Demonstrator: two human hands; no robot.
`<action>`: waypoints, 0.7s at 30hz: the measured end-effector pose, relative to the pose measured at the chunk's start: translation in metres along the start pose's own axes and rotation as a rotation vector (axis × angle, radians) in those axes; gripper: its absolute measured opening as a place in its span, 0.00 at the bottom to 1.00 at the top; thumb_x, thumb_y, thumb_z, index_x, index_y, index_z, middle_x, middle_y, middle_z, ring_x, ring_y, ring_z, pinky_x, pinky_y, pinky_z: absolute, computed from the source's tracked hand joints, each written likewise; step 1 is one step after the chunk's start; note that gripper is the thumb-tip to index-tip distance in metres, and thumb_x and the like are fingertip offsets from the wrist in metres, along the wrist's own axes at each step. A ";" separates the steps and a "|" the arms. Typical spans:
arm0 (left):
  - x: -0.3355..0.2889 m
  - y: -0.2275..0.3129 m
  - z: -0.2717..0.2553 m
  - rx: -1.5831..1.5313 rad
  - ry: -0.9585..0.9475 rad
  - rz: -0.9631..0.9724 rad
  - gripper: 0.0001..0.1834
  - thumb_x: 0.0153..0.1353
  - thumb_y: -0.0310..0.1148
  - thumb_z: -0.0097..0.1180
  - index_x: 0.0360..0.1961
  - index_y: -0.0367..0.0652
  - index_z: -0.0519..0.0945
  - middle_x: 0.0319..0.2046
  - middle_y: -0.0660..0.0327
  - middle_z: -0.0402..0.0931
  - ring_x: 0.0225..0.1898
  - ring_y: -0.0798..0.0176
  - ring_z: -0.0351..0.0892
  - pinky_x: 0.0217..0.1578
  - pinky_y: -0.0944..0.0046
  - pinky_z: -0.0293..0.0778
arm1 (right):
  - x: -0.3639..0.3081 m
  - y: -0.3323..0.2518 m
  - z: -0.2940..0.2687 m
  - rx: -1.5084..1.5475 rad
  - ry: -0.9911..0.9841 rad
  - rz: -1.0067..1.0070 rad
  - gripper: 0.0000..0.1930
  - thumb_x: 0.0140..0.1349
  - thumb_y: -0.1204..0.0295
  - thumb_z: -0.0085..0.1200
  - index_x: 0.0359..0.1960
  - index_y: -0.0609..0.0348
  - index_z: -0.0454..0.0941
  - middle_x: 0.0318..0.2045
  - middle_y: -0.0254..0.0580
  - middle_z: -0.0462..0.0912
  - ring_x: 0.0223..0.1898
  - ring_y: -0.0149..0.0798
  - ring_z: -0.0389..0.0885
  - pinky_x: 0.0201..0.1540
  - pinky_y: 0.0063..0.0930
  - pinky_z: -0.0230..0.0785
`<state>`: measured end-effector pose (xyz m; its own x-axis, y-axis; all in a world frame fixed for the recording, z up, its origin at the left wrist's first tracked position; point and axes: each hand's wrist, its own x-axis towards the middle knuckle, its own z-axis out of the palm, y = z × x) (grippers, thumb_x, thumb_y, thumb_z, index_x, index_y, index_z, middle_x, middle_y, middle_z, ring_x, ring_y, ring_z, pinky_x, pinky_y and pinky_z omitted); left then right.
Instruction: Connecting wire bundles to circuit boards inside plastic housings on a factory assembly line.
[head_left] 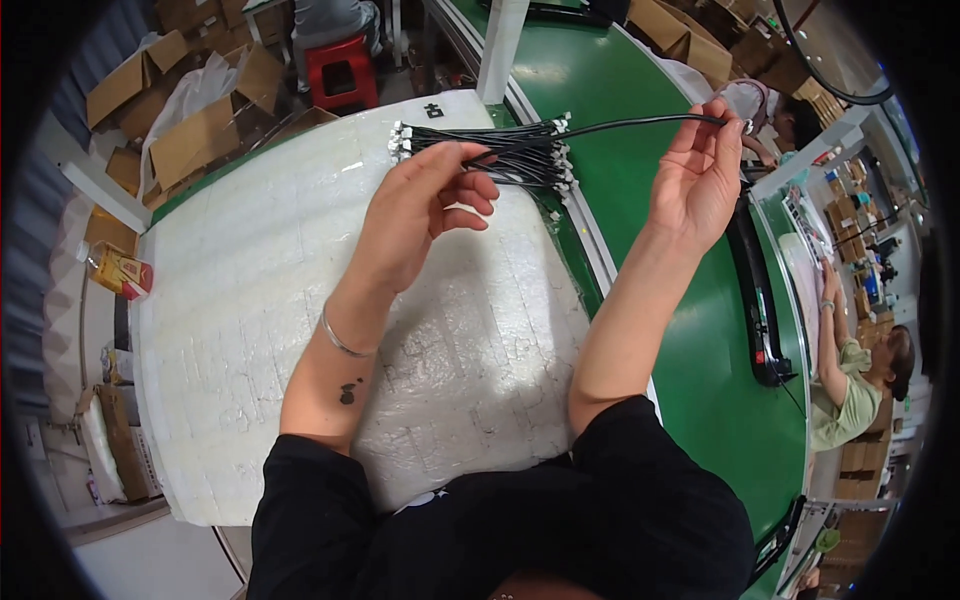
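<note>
A black cable (600, 126) is stretched between my two hands above the far edge of the work surface. My left hand (425, 205) pinches one end of it between thumb and forefinger, with the other fingers loosely curled. Farther right and a little higher, my right hand (697, 180) grips the cable near its other end, over the green belt; a small light tip pokes out past the fingers. Beneath the cable lies a bundle of black cables (528, 166) with white connectors at both ends, partly covered by my left hand. Small black pieces (433, 110) rest beyond the bundle.
A white plastic-covered table (240, 330) lies before me, beside a green conveyor belt (700, 370). Long black parts (755, 300) rest on the belt. A metal post (500, 55) stands at the far corner. Cardboard boxes (195, 140), a red stool (340, 75) and co-workers surround the area.
</note>
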<state>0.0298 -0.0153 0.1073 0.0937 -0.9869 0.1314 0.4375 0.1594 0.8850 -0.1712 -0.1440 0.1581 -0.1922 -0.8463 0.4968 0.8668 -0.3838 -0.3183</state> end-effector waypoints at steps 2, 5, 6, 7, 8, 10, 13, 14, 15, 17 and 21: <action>0.000 0.000 0.001 0.048 0.037 0.049 0.17 0.68 0.39 0.39 0.45 0.39 0.75 0.32 0.62 0.76 0.31 0.72 0.75 0.36 0.72 0.74 | 0.005 0.005 -0.005 -0.011 0.014 0.018 0.07 0.61 0.75 0.51 0.37 0.66 0.73 0.37 0.46 0.78 0.40 0.35 0.78 0.47 0.31 0.76; 0.000 0.000 0.001 0.083 0.062 0.077 0.13 0.68 0.34 0.40 0.44 0.39 0.75 0.30 0.63 0.76 0.30 0.74 0.73 0.35 0.74 0.73 | 0.009 0.012 -0.011 -0.036 0.053 -0.004 0.07 0.61 0.74 0.52 0.36 0.66 0.73 0.36 0.45 0.78 0.37 0.34 0.78 0.42 0.29 0.78; 0.001 -0.001 0.001 0.077 0.080 0.105 0.12 0.67 0.33 0.41 0.43 0.39 0.75 0.30 0.63 0.75 0.29 0.75 0.73 0.34 0.74 0.73 | 0.009 0.017 -0.011 -0.185 0.080 -0.070 0.07 0.60 0.73 0.53 0.35 0.65 0.74 0.34 0.43 0.79 0.35 0.32 0.78 0.38 0.27 0.77; 0.002 -0.003 0.000 0.070 0.096 0.134 0.12 0.67 0.33 0.42 0.42 0.39 0.75 0.30 0.63 0.75 0.29 0.75 0.72 0.34 0.74 0.72 | 0.009 0.022 -0.011 -0.333 0.108 -0.138 0.07 0.60 0.72 0.55 0.34 0.64 0.74 0.33 0.42 0.79 0.33 0.31 0.78 0.34 0.24 0.76; 0.005 -0.004 -0.004 0.077 0.095 0.134 0.12 0.67 0.33 0.42 0.42 0.39 0.75 0.30 0.63 0.75 0.29 0.75 0.72 0.34 0.74 0.72 | 0.008 0.029 -0.012 -0.509 0.159 -0.168 0.08 0.59 0.70 0.57 0.31 0.62 0.76 0.29 0.39 0.80 0.30 0.28 0.77 0.28 0.19 0.71; 0.010 -0.004 -0.011 0.117 0.188 0.220 0.10 0.66 0.32 0.43 0.42 0.39 0.74 0.30 0.63 0.75 0.28 0.75 0.71 0.34 0.75 0.71 | 0.007 0.036 -0.015 -0.582 0.095 0.096 0.11 0.59 0.65 0.56 0.27 0.61 0.77 0.26 0.37 0.80 0.28 0.26 0.76 0.27 0.17 0.69; 0.012 -0.004 -0.010 0.079 0.221 0.173 0.10 0.66 0.32 0.44 0.42 0.39 0.74 0.30 0.63 0.75 0.28 0.74 0.70 0.34 0.74 0.71 | -0.006 0.038 -0.002 -0.562 -0.263 0.390 0.13 0.61 0.64 0.54 0.28 0.62 0.79 0.26 0.36 0.80 0.26 0.26 0.75 0.27 0.19 0.70; 0.012 -0.004 -0.008 0.062 0.210 0.147 0.10 0.65 0.30 0.46 0.43 0.38 0.74 0.31 0.63 0.75 0.30 0.74 0.71 0.35 0.74 0.71 | -0.014 0.034 0.008 -0.584 -0.407 0.430 0.12 0.62 0.65 0.52 0.28 0.62 0.79 0.28 0.39 0.81 0.27 0.28 0.76 0.29 0.20 0.70; 0.015 -0.004 -0.005 0.061 0.189 0.148 0.10 0.65 0.30 0.46 0.43 0.38 0.74 0.31 0.63 0.75 0.30 0.74 0.71 0.35 0.74 0.71 | -0.022 0.029 0.018 -0.618 -0.547 0.460 0.12 0.63 0.66 0.50 0.29 0.63 0.78 0.30 0.41 0.81 0.28 0.29 0.77 0.32 0.22 0.71; 0.011 -0.004 -0.006 0.116 0.152 0.143 0.11 0.64 0.30 0.48 0.44 0.38 0.74 0.33 0.63 0.75 0.31 0.74 0.71 0.36 0.73 0.72 | -0.045 0.040 0.038 -0.665 -0.647 0.223 0.13 0.61 0.67 0.52 0.29 0.67 0.79 0.27 0.40 0.81 0.27 0.33 0.77 0.30 0.24 0.71; 0.007 -0.006 -0.013 0.238 0.116 0.213 0.12 0.62 0.29 0.51 0.46 0.37 0.74 0.35 0.62 0.76 0.33 0.74 0.73 0.37 0.72 0.73 | -0.061 0.052 0.035 -1.321 -0.912 -0.237 0.11 0.59 0.72 0.49 0.40 0.65 0.77 0.32 0.51 0.81 0.34 0.49 0.79 0.38 0.34 0.70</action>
<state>0.0393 -0.0230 0.0973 0.2679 -0.9203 0.2853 0.1769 0.3380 0.9244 -0.0981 -0.1000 0.1392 0.4829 -0.4215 0.7676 -0.2120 -0.9067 -0.3645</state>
